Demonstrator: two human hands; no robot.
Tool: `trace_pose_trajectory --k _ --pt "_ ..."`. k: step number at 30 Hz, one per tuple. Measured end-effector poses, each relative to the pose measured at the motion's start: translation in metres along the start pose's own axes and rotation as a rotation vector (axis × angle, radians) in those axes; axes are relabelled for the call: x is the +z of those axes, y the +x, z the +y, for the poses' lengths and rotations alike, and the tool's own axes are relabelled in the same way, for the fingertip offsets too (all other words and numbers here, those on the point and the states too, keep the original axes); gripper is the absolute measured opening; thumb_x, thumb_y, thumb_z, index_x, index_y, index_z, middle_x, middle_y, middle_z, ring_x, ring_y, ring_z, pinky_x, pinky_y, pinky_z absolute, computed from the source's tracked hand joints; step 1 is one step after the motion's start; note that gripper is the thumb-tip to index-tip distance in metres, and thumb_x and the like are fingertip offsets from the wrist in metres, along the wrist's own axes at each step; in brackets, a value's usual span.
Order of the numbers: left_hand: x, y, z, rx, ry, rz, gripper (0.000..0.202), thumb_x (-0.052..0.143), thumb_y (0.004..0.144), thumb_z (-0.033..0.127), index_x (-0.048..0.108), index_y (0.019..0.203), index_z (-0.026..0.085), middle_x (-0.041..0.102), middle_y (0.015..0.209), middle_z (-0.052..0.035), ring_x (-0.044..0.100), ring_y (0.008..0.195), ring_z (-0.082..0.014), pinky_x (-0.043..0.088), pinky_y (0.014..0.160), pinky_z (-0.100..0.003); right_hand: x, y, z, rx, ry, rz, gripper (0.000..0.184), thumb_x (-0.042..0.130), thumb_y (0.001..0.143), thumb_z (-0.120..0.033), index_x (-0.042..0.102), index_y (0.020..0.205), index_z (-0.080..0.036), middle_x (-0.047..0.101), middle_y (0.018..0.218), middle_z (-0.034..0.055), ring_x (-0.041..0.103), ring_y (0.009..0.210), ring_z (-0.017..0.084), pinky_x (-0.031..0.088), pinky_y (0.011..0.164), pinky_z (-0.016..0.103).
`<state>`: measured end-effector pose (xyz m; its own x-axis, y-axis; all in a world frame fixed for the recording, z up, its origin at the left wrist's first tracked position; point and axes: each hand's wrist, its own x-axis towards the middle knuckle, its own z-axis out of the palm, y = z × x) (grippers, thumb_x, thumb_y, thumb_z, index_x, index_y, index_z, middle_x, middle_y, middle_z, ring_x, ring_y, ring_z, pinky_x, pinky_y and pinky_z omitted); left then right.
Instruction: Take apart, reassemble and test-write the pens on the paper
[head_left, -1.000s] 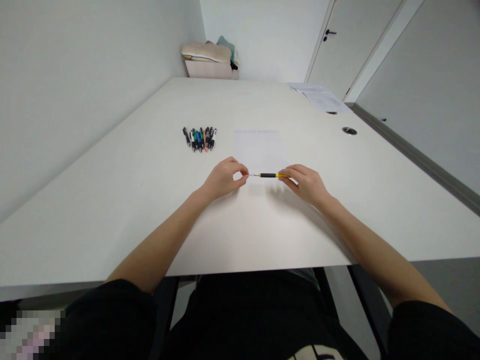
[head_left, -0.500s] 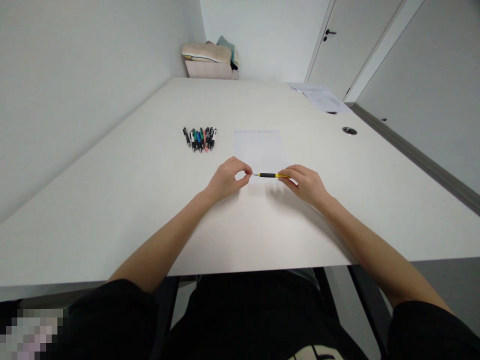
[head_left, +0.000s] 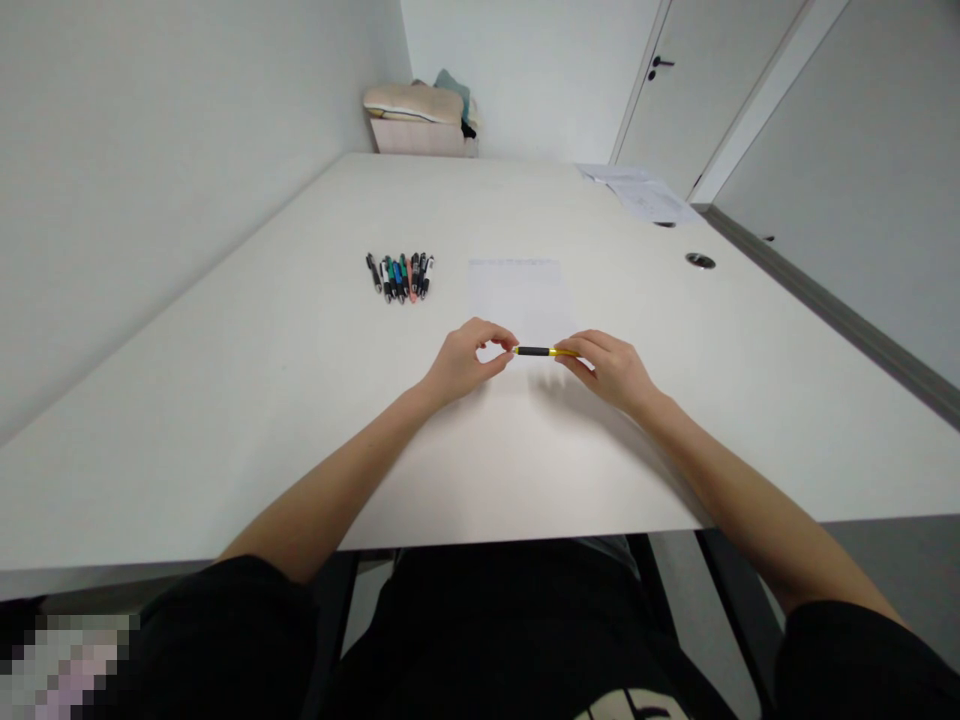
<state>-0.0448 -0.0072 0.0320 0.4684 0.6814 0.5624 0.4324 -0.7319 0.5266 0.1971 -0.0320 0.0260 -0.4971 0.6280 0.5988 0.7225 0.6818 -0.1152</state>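
Observation:
A yellow pen (head_left: 533,351) with a black grip lies level between my hands, just above the near edge of the paper. My right hand (head_left: 606,364) pinches its yellow rear part between thumb and fingers. At the front end, the fingertips of my left hand (head_left: 471,360) are closed around the pen's tip, right against the barrel. Those fingertips hide the tip, so whether a separate tip piece is in them cannot be made out. Under and beyond the pen is a white sheet of paper (head_left: 517,295).
Several pens (head_left: 401,279) in black, white, green, blue and pink lie in a row left of the paper. More papers (head_left: 637,192) rest at the far right, near a round cable hole (head_left: 700,261). Behind the white table (head_left: 262,400) stands a box with folded cloth (head_left: 414,103).
My left hand has moved right, up to the pen's front end. The thin refill that showed between its fingertips and the barrel is now covered. My right hand has barely moved.

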Motion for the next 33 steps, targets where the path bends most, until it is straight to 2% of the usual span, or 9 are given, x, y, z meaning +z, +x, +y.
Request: trace_pose_trajectory --k 6,12,18,27,33 --pt "-0.0003 -0.0012 -0.0063 0.008 0.0 0.037 0.018 0.061 0.075 0.023 0.063 0.092 0.018 0.068 0.092 -0.0043 0.058 0.08 -0.0142 0.046 0.066 -0.026 -0.0005 -0.0008 0.0027 -0.022 -0.005 0.03 0.016 0.049 0.09 -0.026 0.063 0.092 -0.019 0.069 0.086 0.0066 0.064 0.076 0.015 0.049 0.066 0.027" --pt "-0.0009 -0.0015 -0.0068 0.0 0.057 0.024 0.006 0.059 0.076 0.023 0.064 0.077 0.019 0.066 0.08 -0.0028 0.057 0.078 -0.0152 0.046 0.071 -0.029 0.0005 -0.0009 0.0011 -0.029 -0.008 0.024 0.016 0.049 0.09 -0.027 0.063 0.092 -0.019 0.069 0.086 0.0066 0.064 0.075 0.015 0.049 0.066 0.026" --pt "0.0006 -0.0019 -0.0051 0.019 0.041 0.014 0.006 0.059 0.077 0.023 0.063 0.076 0.019 0.066 0.078 -0.0021 0.058 0.078 -0.0148 0.046 0.076 -0.03 0.0012 0.0001 -0.0014 -0.024 0.004 0.015 0.017 0.049 0.09 -0.028 0.064 0.09 -0.019 0.07 0.086 0.0064 0.064 0.076 0.015 0.049 0.065 0.026" --pt "0.0013 -0.0023 -0.0041 -0.018 0.046 -0.023 0.009 0.057 0.078 0.026 0.062 0.078 0.019 0.067 0.079 -0.0026 0.057 0.079 -0.0153 0.046 0.075 -0.03 0.0026 -0.0008 -0.0015 0.006 0.007 -0.012 0.019 0.048 0.091 -0.029 0.064 0.091 -0.02 0.07 0.087 0.006 0.064 0.076 0.015 0.048 0.065 0.027" --pt "-0.0029 -0.0001 -0.0057 -0.045 0.036 -0.019 0.015 0.056 0.079 0.029 0.063 0.086 0.018 0.068 0.084 -0.004 0.058 0.08 -0.0152 0.045 0.07 -0.028 0.0028 -0.0017 0.0032 -0.002 0.002 0.003 0.017 0.049 0.09 -0.028 0.063 0.092 -0.019 0.069 0.087 0.0067 0.063 0.077 0.016 0.048 0.067 0.027"
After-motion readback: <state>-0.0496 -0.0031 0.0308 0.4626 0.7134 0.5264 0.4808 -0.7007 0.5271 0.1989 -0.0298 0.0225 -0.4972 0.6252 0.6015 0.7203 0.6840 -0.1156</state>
